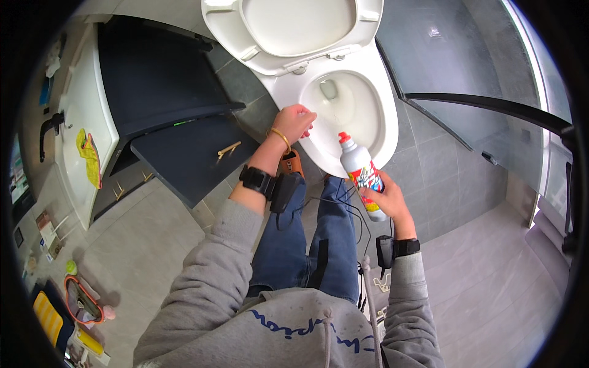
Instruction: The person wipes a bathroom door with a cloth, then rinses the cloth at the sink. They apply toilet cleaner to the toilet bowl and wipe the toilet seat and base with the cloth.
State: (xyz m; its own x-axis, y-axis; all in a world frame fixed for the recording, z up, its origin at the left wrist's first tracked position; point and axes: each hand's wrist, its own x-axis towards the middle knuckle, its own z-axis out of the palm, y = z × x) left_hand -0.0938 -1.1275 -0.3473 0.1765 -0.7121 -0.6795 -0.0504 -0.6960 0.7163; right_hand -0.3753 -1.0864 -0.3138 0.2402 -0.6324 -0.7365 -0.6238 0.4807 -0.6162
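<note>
A white plastic cleaner bottle [357, 161] with a red spout and a colorful label is gripped by my right hand [385, 195] at its lower part. It tilts, its spout near the front rim of a white toilet bowl [389, 133]. My left hand [297, 120] is at the bowl's left edge, its fingers curled; whether they hold something small cannot be told. The toilet seat and lid [221, 23] are raised. Some water lies at the bottom of the bowl.
On the left, a dark cabinet door [198, 156] stands ajar beneath a white washbasin [87, 69] with a yellow-green cloth [89, 158] over its edge. A glass shower panel [460, 60] with a black frame stands right. Black cables [363, 221] hang near my legs.
</note>
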